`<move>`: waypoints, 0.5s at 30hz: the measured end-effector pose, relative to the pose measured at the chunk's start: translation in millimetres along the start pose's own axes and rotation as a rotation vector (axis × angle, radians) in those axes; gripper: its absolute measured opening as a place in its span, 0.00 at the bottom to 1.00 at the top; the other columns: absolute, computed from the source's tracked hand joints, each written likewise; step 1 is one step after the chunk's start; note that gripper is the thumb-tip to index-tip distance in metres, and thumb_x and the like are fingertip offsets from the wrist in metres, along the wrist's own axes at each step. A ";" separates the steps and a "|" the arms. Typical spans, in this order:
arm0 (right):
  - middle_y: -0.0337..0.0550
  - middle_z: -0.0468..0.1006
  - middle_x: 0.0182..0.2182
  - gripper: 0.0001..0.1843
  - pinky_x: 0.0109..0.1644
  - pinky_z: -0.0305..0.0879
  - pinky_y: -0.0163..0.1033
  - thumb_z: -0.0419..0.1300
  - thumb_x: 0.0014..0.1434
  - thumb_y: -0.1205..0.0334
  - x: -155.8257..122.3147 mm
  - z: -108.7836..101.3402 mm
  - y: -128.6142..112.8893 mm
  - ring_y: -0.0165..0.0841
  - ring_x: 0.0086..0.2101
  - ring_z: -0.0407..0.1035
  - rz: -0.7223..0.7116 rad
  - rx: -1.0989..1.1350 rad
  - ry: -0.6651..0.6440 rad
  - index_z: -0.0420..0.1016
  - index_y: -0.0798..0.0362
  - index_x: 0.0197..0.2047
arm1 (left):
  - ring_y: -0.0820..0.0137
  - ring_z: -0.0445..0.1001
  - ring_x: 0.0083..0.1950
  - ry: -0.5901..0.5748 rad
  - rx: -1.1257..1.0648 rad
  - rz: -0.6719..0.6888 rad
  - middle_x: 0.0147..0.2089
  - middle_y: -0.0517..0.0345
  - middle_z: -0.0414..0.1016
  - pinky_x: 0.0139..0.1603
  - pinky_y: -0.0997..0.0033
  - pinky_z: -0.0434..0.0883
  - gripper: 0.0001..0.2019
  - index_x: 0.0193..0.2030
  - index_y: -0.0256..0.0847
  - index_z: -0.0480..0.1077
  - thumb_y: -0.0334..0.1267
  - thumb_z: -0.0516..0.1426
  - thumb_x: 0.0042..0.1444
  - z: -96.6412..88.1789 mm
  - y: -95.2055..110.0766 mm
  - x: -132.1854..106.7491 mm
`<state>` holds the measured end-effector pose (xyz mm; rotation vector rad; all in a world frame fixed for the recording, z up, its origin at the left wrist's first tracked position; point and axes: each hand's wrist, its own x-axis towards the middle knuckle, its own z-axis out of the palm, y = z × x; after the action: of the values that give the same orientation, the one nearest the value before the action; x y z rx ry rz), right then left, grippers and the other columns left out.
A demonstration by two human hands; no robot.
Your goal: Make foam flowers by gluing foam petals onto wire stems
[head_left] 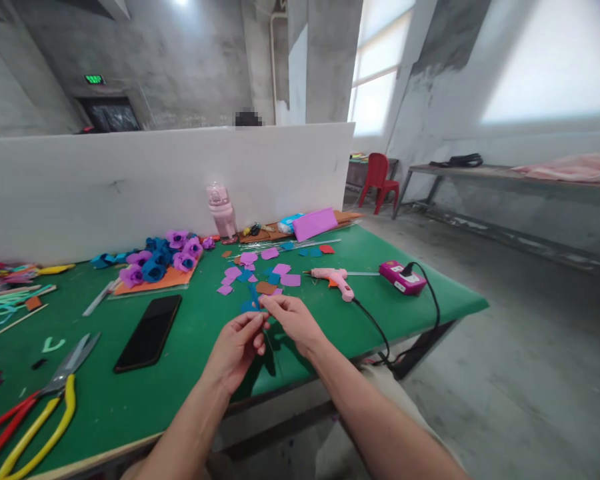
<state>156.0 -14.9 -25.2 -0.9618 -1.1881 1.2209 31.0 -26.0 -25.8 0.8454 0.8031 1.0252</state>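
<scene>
Both hands meet over the near edge of the green table. My left hand (241, 341) is closed, thumb and fingers pinching a thin wire stem (271, 343) that hangs below them. My right hand (294, 321) is closed too, its fingertips pinched against a small blue paper piece (251, 305); the fingers partly hide it. Just beyond lie loose purple paper petals (290, 281), blue ones and a brown petal (266, 288). To the right of my right hand a pink glue gun (333, 277) rests on its side.
A phone (149, 333) and large scissors (55, 393) lie left. Purple and blue paper flowers (155, 267) are heaped behind, near a pink bottle (223, 213). A purple power box (403, 277) with a black cord sits right. A white partition (155, 180) closes the far side.
</scene>
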 end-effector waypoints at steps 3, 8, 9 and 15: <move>0.36 0.69 0.20 0.17 0.29 0.57 0.32 0.58 0.50 0.51 -1.9 0.1 -0.8 0.23 0.21 0.59 -0.007 0.040 -0.020 0.72 0.57 0.23 | 0.84 0.58 0.17 -0.006 0.008 0.008 0.25 0.62 0.69 0.17 0.82 0.61 0.08 0.30 0.34 0.71 0.37 0.62 0.45 3.0 -1.1 1.5; 0.35 0.70 0.20 0.13 0.28 0.58 0.33 0.63 0.44 0.55 -4.4 -1.8 -3.4 0.24 0.20 0.61 0.005 0.102 0.000 0.74 0.56 0.29 | 0.84 0.59 0.18 -0.001 0.044 0.048 0.25 0.62 0.68 0.17 0.81 0.62 0.09 0.29 0.34 0.71 0.38 0.62 0.45 5.6 -5.3 2.1; 0.36 0.70 0.20 0.13 0.28 0.59 0.33 0.64 0.43 0.56 -4.7 -2.1 -3.5 0.24 0.20 0.62 0.012 0.106 0.005 0.75 0.56 0.29 | 0.83 0.59 0.18 0.000 0.048 0.051 0.26 0.62 0.68 0.17 0.81 0.62 0.09 0.28 0.34 0.70 0.38 0.62 0.44 6.0 -6.2 2.0; 0.36 0.72 0.21 0.11 0.29 0.59 0.31 0.64 0.43 0.56 -4.3 -5.8 -7.0 0.24 0.23 0.62 0.039 0.163 0.017 0.75 0.57 0.26 | 0.82 0.60 0.18 0.004 0.173 0.037 0.27 0.61 0.68 0.17 0.79 0.63 0.11 0.32 0.36 0.70 0.42 0.60 0.46 3.9 2.6 0.4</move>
<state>163.0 -19.7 -19.9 -0.8751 -1.0435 1.3170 33.5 -25.7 -21.8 1.0087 0.8915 1.0000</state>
